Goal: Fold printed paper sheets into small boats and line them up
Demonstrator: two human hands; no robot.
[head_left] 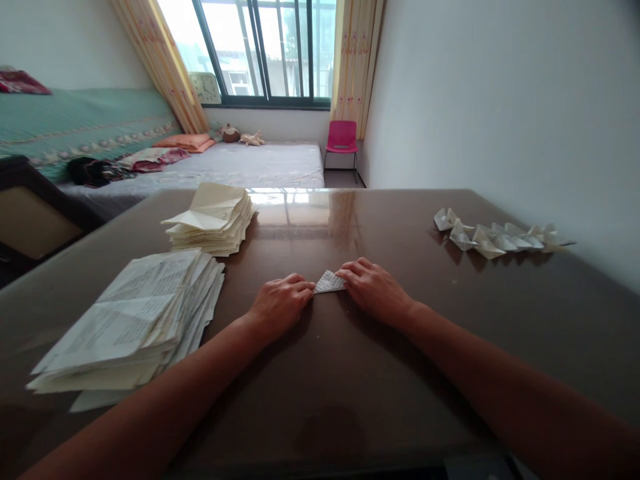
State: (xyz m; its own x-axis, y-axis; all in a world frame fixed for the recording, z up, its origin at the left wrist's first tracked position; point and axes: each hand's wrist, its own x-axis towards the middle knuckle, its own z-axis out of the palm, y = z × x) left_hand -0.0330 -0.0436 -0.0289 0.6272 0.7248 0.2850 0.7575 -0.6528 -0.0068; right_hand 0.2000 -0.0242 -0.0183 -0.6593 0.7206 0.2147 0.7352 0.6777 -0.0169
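A small folded paper triangle [329, 282], printed with text, lies at the middle of the brown table. My left hand [281, 301] pinches its left corner, fingers bent together. At its right side my right hand [373, 288] has closed fingers on the other corner, covering that end. The triangle's point faces away from me, and its long edge lies toward me. Both hands rest low, at or just over the tabletop.
A stack of printed sheets [125, 313] lies at the left, with a stack of cream paper [213, 217] behind it. Several folded paper shapes [493, 240] stand in a row at the far right of the glossy table [320, 393]. Beyond are a bed [260, 163] and a pink chair [342, 138].
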